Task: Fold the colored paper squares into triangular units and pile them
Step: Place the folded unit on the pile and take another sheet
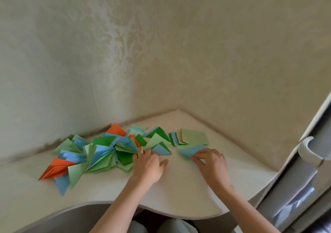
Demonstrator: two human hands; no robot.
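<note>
A wide pile of folded triangular units (100, 152) in green, light green, blue and orange covers the left and middle of the white corner desk (179, 197). A stack of unfolded paper squares (194, 136), light green on top, lies at the back right. My left hand (147, 164) rests flat on the desk, its fingertips touching the pile's right edge beside a blue triangle (161, 150). My right hand (211, 163) pinches a blurred blue and light green sheet (191, 150) just in front of the stack.
Patterned beige walls meet in a corner right behind the papers. The desk's curved front edge runs close to my body. A grey cabinet with a curved handle (309, 150) stands at the right.
</note>
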